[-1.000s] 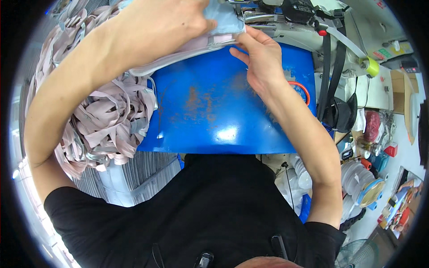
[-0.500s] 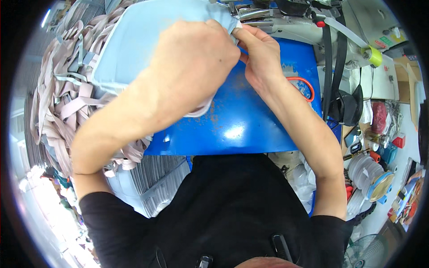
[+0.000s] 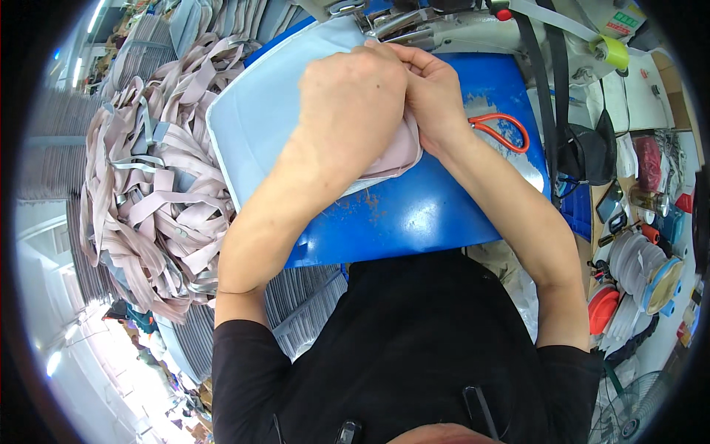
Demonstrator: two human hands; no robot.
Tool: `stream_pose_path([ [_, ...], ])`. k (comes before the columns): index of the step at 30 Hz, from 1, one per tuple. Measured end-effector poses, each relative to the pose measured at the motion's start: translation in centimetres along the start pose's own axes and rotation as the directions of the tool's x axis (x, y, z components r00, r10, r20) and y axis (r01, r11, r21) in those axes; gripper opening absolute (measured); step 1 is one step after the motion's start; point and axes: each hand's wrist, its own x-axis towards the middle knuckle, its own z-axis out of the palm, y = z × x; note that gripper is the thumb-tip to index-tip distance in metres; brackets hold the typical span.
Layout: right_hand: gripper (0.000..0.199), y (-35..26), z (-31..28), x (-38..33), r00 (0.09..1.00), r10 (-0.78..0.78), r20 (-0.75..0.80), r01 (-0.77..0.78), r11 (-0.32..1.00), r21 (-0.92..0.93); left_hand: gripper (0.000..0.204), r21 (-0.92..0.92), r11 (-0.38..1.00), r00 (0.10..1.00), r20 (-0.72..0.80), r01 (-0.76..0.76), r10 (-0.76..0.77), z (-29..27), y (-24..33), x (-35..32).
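Note:
A light blue fabric panel [image 3: 259,111] with a white edge lies over the blue table at the top. A pink fabric layer [image 3: 396,152] shows at its near right edge. My left hand [image 3: 355,100] is closed over the panel, its fingers mostly hidden behind the back of the hand. Against it, my right hand [image 3: 436,96] pinches the panel's edge; the exact spot between the fingertips is covered. Just beyond both hands is the metal presser area of a sewing machine [image 3: 473,37].
Scissors with orange-red handles [image 3: 510,126] rest on the blue tabletop [image 3: 414,214] near my right forearm. A heap of pink and grey fabric strips [image 3: 163,192] lies at left. Stacked grey panels [image 3: 307,296] stand below the table edge. Black straps [image 3: 543,96] hang at right.
The view has shifted, bringing more of the strip heap and scissors into sight. My hands are closer together, and the panel's pink layer shows more beside them.

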Motion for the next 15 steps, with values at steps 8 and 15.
stream_pose_path([
  [8,0.026,1.2,-1.0,0.8,0.995,-0.091,0.044,0.093,0.994,-0.052,0.022,-0.168,0.982,0.996,0.011,0.092,-0.091,0.8,0.2,0.9],
  [15,0.027,-0.8,-3.2,-3.6,0.968,-0.163,0.192,0.25,0.73,-0.636,0.039,-0.401,0.913,0.961,-0.22,0.069,-0.17,0.9,1.1,-4.0],
])
